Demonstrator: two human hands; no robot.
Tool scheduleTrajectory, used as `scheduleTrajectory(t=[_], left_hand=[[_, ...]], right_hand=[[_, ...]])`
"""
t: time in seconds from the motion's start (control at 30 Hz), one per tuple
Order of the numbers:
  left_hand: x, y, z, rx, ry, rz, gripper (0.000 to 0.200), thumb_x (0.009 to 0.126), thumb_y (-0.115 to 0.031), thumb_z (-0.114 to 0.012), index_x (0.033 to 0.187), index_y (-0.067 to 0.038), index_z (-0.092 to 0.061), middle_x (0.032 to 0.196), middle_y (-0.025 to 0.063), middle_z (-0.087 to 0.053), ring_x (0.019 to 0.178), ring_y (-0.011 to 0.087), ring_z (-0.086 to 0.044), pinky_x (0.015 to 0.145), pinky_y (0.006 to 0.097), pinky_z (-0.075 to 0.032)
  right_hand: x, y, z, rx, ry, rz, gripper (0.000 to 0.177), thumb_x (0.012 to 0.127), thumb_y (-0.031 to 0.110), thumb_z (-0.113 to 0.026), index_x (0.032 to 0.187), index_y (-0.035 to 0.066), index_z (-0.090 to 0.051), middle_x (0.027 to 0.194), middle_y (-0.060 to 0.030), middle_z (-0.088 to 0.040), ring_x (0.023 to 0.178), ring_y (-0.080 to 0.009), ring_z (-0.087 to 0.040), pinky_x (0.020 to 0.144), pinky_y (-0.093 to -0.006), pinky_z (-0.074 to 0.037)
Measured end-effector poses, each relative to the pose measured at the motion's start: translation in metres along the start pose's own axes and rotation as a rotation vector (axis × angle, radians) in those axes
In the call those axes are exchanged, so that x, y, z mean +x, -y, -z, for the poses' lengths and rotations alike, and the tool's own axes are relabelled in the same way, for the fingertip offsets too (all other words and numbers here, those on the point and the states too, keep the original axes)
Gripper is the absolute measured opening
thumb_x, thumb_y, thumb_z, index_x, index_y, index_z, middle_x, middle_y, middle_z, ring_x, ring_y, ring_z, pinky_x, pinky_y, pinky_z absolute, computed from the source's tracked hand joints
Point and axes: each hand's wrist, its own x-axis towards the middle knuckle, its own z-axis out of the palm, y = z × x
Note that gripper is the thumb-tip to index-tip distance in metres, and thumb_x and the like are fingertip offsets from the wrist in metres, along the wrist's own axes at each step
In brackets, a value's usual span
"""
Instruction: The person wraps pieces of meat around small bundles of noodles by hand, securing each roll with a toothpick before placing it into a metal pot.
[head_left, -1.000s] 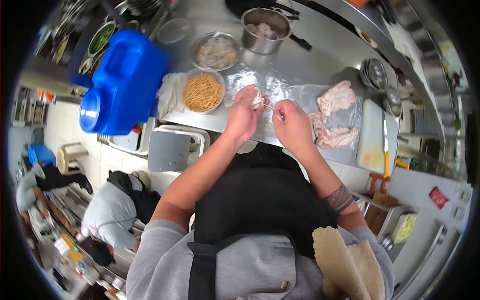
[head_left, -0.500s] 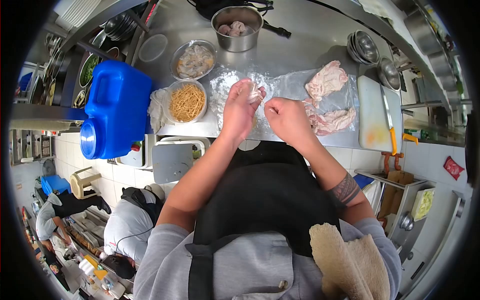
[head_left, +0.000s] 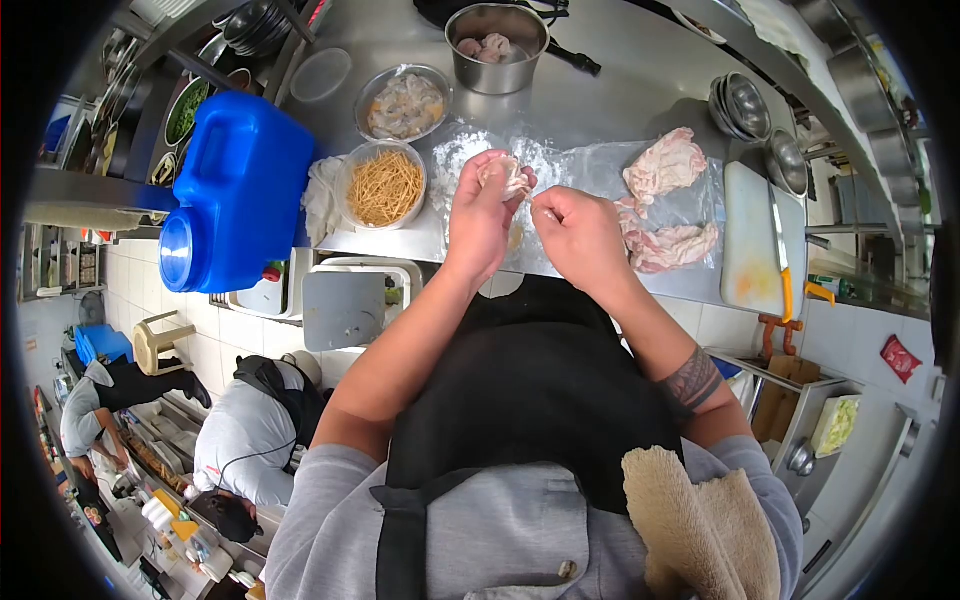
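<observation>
Beside the bowl of sticks (head_left: 385, 185), your left hand (head_left: 478, 218) clasps a meat roll (head_left: 507, 178), right hand (head_left: 582, 237) pinched shut against it (anything held is hidden). A slack grip could unroll it.

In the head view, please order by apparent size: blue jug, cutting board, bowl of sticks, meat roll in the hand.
1. blue jug
2. cutting board
3. bowl of sticks, close to the board in area, so this pair is unsure
4. meat roll, clearly smallest
</observation>
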Motion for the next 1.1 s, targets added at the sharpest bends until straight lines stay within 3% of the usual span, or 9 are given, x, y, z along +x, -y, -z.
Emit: scheduleTrajectory(t=[0.23,0.33,0.43,0.53,0.7,0.8,0.93,1.0,1.1], left_hand=[[-0.010,-0.001,-0.003,0.147,0.073,-0.072,0.022,0.114,-0.019,-0.050,0.132,-0.006,-0.052,0.121,0.0083,-0.063,0.111,0.0197,-0.066,0.103,0.0373,-0.053],[-0.009,0.001,-0.001,0.167,0.128,-0.069,0.021,0.113,-0.016,-0.051,0.132,-0.009,-0.054,0.126,0.0081,-0.063,0.119,0.0241,-0.066,0.108,0.0427,-0.051],[-0.006,-0.003,-0.005,0.130,0.106,-0.092,0.022,0.113,-0.016,-0.051,0.134,-0.008,-0.054,0.129,0.0094,-0.062,0.119,0.0249,-0.065,0.109,0.0428,-0.051],[-0.006,-0.008,-0.008,0.119,0.081,-0.123,0.025,0.115,-0.019,-0.048,0.135,-0.005,-0.052,0.123,0.0081,-0.063,0.115,0.0187,-0.065,0.103,0.0363,-0.053],[-0.005,-0.011,-0.008,0.149,0.124,-0.139,0.026,0.115,-0.020,-0.049,0.135,-0.004,-0.054,0.124,0.0093,-0.064,0.114,0.0198,-0.066,0.104,0.0374,-0.053],[-0.003,-0.011,-0.003,0.155,0.140,-0.122,0.027,0.114,-0.018,-0.051,0.137,-0.006,-0.055,0.135,0.0115,-0.061,0.119,0.0254,-0.065,0.109,0.0424,-0.051],[-0.008,-0.007,-0.007,0.238,0.192,-0.091,0.029,0.114,-0.022,-0.052,0.137,-0.006,-0.055,0.133,0.0105,-0.063,0.120,0.0224,-0.065,0.108,0.0401,-0.052],[-0.009,-0.008,-0.010,0.271,0.161,-0.103,0.029,0.115,-0.022,-0.048,0.137,-0.003,-0.055,0.124,0.0091,-0.064,0.117,0.0176,-0.064,0.105,0.0355,-0.052],[0.000,-0.013,0.001,0.354,0.189,-0.144,0.031,0.114,-0.026,-0.053,0.137,-0.005,-0.056,0.131,0.0084,-0.064,0.120,0.0187,-0.064,0.107,0.0372,-0.052]], right_hand=[[0.001,0.001,-0.005,0.003,-0.043,0.037,0.005,0.087,0.005,-0.068,0.085,0.000,-0.068,0.079,-0.0206,-0.069,0.071,-0.0408,-0.069,0.065,-0.0476,-0.053],[0.003,0.000,-0.004,0.016,-0.048,0.056,0.005,0.088,0.006,-0.069,0.089,0.001,-0.070,0.079,-0.0201,-0.070,0.071,-0.0400,-0.069,0.065,-0.0466,-0.054],[0.002,0.001,-0.002,0.159,-0.019,-0.073,0.008,0.089,0.007,-0.070,0.093,0.000,-0.072,0.079,-0.0192,-0.071,0.071,-0.0387,-0.070,0.066,-0.0453,-0.054],[0.001,0.000,0.004,0.123,0.013,-0.103,0.010,0.089,0.007,-0.071,0.096,0.001,-0.073,0.082,-0.0185,-0.072,0.072,-0.0372,-0.070,0.066,-0.0434,-0.055],[0.001,0.001,0.010,0.045,-0.023,0.068,0.008,0.089,0.007,-0.071,0.093,0.001,-0.072,0.085,-0.0176,-0.072,0.074,-0.0365,-0.070,0.067,-0.0435,-0.054],[0.001,0.004,0.011,0.041,-0.026,0.070,0.008,0.090,0.008,-0.070,0.092,0.001,-0.072,0.083,-0.0175,-0.071,0.074,-0.0372,-0.070,0.067,-0.0439,-0.054],[0.006,0.002,0.001,0.048,-0.047,0.023,0.008,0.090,0.007,-0.071,0.092,0.000,-0.072,0.082,-0.0176,-0.071,0.071,-0.0355,-0.069,0.065,-0.0421,-0.054],[0.007,0.001,-0.003,0.112,-0.045,-0.085,0.012,0.096,0.011,-0.074,0.099,-0.001,-0.075,0.083,-0.0101,-0.074,0.070,-0.0132,-0.065,0.066,-0.0299,-0.051],[0.008,-0.002,-0.006,0.234,-0.031,-0.114,0.012,0.094,0.011,-0.074,0.099,0.001,-0.076,0.080,-0.0150,-0.073,0.064,-0.0215,-0.066,0.062,-0.0354,-0.052]])
